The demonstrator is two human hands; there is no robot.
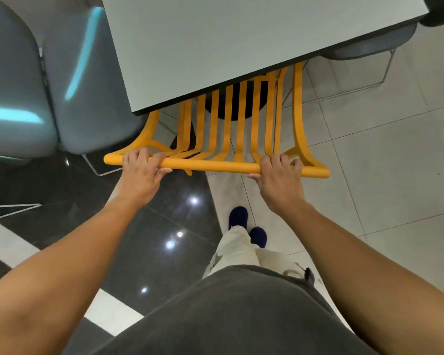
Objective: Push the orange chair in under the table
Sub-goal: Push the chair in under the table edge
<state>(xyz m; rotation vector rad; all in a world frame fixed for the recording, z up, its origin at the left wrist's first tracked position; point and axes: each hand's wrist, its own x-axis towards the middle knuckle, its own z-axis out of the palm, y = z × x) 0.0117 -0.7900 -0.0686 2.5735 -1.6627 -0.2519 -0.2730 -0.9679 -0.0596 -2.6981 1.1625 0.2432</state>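
Observation:
The orange chair (215, 165) has a slatted back and a round top rail, seen from above. Its seat is hidden beneath the pale grey table (228, 42), and only the backrest slats stick out past the table's dark front edge. My left hand (141, 172) is wrapped around the left part of the top rail. My right hand (280, 178) grips the rail near its right end. Both arms reach forward from my body.
Two grey upholstered chairs (36, 93) stand close on the left, touching the orange chair's left side. Another grey chair on a wire frame (369, 47) sits at the table's right. My feet in dark slippers (244, 224) stand just behind the chair on the tiled floor.

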